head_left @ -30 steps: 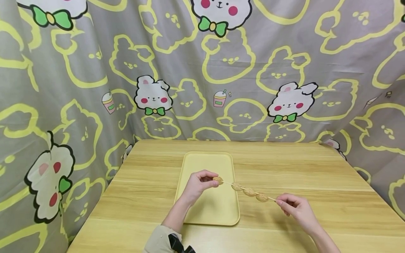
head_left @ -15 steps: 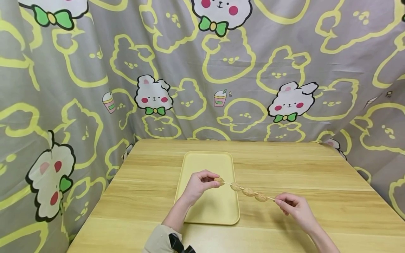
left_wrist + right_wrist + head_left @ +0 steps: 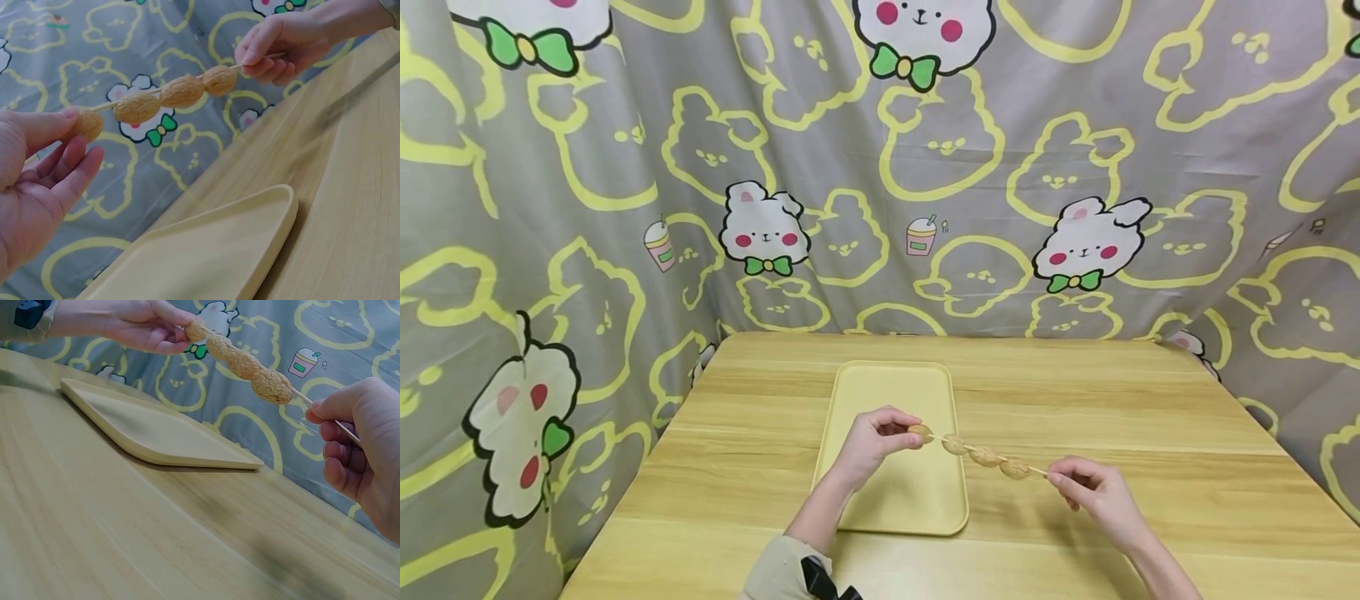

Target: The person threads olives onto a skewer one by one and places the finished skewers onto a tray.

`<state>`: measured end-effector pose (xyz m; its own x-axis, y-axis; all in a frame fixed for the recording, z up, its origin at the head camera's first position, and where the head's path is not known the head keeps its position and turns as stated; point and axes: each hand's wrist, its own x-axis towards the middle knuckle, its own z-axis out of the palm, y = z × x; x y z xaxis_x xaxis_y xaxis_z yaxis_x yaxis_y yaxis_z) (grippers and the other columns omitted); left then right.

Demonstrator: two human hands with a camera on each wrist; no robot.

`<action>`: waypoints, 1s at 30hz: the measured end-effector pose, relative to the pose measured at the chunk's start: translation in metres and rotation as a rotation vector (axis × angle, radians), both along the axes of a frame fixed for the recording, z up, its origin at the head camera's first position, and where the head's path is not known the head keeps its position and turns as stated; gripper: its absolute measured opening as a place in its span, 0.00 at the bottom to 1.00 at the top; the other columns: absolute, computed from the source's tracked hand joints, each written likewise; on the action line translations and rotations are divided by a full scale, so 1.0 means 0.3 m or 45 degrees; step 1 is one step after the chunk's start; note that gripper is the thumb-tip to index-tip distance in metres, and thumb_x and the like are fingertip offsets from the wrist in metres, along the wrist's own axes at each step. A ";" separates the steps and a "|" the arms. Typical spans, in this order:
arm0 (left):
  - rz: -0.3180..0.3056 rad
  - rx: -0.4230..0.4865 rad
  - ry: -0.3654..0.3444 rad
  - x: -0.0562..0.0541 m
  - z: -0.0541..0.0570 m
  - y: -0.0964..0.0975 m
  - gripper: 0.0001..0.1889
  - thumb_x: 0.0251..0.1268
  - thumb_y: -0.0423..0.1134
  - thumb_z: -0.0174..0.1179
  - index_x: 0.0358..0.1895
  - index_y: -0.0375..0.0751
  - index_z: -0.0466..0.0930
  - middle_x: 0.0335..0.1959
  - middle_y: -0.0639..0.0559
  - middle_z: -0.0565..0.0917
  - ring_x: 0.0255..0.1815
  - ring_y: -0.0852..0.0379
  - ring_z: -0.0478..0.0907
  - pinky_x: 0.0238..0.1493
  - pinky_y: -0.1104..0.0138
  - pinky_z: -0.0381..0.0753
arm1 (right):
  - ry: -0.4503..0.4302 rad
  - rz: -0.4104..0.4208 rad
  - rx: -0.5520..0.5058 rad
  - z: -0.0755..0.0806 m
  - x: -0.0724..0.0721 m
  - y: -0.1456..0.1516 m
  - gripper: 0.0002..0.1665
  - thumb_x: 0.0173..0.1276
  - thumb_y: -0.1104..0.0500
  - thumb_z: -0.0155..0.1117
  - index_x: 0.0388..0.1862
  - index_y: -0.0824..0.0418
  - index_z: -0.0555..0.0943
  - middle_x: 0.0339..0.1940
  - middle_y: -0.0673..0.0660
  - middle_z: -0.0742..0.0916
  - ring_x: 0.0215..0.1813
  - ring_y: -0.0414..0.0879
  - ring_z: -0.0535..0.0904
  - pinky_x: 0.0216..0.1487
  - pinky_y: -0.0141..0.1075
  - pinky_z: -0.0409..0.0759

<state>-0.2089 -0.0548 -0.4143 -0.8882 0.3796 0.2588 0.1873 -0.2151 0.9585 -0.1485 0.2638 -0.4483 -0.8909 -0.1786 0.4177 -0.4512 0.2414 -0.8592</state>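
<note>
A thin wooden skewer runs between my two hands, above the table and partly over the tray. Three brown, wrinkled oval balls sit threaded on it in a row. My left hand pinches one more such ball between thumb and fingers at the skewer's far end, a small gap apart from the others. My right hand grips the skewer's bare lower end between thumb and fingers, close to the last ball. The skewer's tip is hard to make out behind the left hand.
A pale yellow rectangular tray lies on the wooden table, under and beyond the left hand. A grey curtain with yellow outlines and rabbit prints hangs along the table's back and sides.
The right hand has shifted slightly left with the skewer and its three balls. The ball in the left hand has moved a little right, so the gap between it and the row is narrower.
</note>
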 end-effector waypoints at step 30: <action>0.020 0.016 -0.032 -0.002 -0.014 0.011 0.15 0.51 0.20 0.62 0.42 0.13 0.73 0.30 0.54 0.79 0.30 0.61 0.78 0.38 0.69 0.82 | -0.003 0.052 -0.043 -0.013 -0.015 -0.020 0.08 0.60 0.77 0.56 0.32 0.68 0.80 0.16 0.56 0.76 0.17 0.41 0.70 0.13 0.38 0.66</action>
